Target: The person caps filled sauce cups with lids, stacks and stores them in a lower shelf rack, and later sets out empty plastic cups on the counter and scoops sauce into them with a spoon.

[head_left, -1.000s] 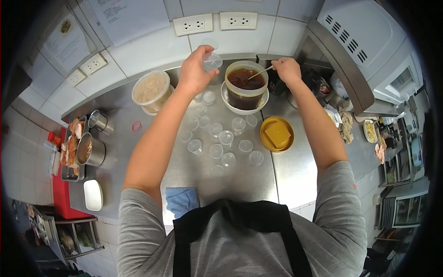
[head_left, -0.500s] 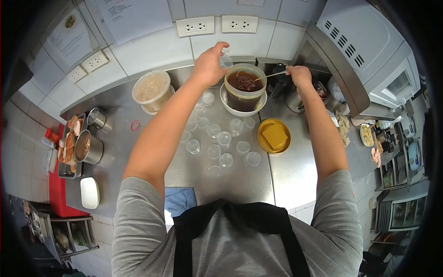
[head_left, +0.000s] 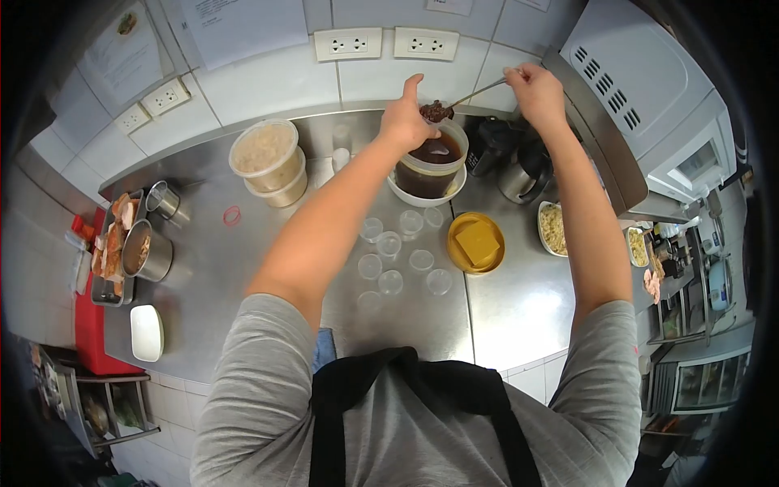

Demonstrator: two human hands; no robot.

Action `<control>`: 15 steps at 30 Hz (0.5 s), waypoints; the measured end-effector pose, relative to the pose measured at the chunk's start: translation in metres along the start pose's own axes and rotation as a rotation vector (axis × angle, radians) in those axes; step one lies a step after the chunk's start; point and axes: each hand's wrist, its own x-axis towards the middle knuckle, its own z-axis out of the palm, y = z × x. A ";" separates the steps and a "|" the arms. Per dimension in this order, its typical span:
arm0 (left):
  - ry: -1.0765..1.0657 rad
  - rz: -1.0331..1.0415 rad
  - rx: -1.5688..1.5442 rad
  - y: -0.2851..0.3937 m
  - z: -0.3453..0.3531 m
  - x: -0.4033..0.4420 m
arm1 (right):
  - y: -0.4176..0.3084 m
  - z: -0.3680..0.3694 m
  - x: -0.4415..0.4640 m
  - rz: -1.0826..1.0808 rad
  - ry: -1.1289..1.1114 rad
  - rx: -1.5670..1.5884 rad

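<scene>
My right hand (head_left: pixel 537 91) grips the thin metal handle of a spoon (head_left: pixel 479 92), raised above the tub. A heap of dark, wet, chunky food (head_left: pixel 436 112) covers the spoon's bowl. Close against it, my left hand (head_left: pixel 407 122) curls round a small clear plastic cup, mostly hidden by the fingers and the food. Below both is a round clear tub (head_left: pixel 422 182) of dark brown liquid, set in a white bowl (head_left: pixel 446 197). Several clear plastic cups (head_left: pixel 389 243) stand on the steel counter nearer to me.
A yellow round lid (head_left: pixel 453 258) with a yellow square piece lies right of the cups. Two stacked tubs (head_left: pixel 264 154) stand at left, near metal pots (head_left: pixel 148 253) and a white dish (head_left: pixel 147 333). On the right are a metal jug (head_left: pixel 519 180) and a bowl of pale food (head_left: pixel 553 227).
My right hand has lifted the spoon out of the tub, up and to the right, loaded with dark food. My left hand has moved right, bringing the cup over the tub's rim.
</scene>
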 end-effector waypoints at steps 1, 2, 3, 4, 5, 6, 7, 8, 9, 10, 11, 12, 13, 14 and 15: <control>0.018 -0.012 -0.031 -0.002 0.004 0.000 | -0.007 0.002 -0.001 -0.079 0.028 -0.016; 0.035 -0.023 -0.060 -0.004 0.007 -0.001 | -0.014 0.001 -0.004 -0.135 0.043 -0.029; 0.025 -0.044 -0.097 -0.006 0.009 -0.002 | -0.023 -0.002 -0.006 -0.190 0.057 -0.042; 0.015 -0.065 -0.135 -0.008 0.010 -0.003 | -0.027 -0.003 -0.008 -0.245 0.072 -0.054; 0.005 -0.085 -0.172 -0.011 0.011 -0.004 | -0.027 -0.002 -0.008 -0.249 0.083 -0.057; 0.000 -0.086 -0.213 -0.017 0.014 -0.002 | -0.026 -0.001 -0.008 -0.254 0.095 -0.060; -0.004 -0.087 -0.255 -0.023 0.016 -0.001 | -0.025 0.000 -0.008 -0.258 0.106 -0.064; -0.009 -0.087 -0.298 -0.028 0.018 0.001 | -0.025 0.000 -0.010 -0.234 0.091 -0.027; -0.008 -0.105 -0.280 -0.027 0.016 0.000 | -0.024 -0.001 -0.014 -0.210 0.076 0.010; -0.006 -0.121 -0.262 -0.025 0.013 -0.002 | -0.023 -0.001 -0.016 -0.189 0.062 0.047; -0.003 -0.137 -0.244 -0.023 0.011 -0.002 | -0.023 0.000 -0.018 -0.252 0.084 0.072; -0.015 -0.140 -0.255 -0.024 0.010 -0.002 | -0.021 0.001 -0.021 -0.315 0.105 0.098; -0.028 -0.143 -0.265 -0.025 0.010 -0.002 | -0.021 0.001 -0.023 -0.376 0.125 0.124; -0.044 -0.146 -0.274 -0.026 0.010 -0.002 | -0.022 0.001 -0.024 -0.385 0.133 0.121; -0.046 -0.149 -0.272 -0.026 0.010 -0.002 | -0.022 0.001 -0.025 -0.393 0.140 0.118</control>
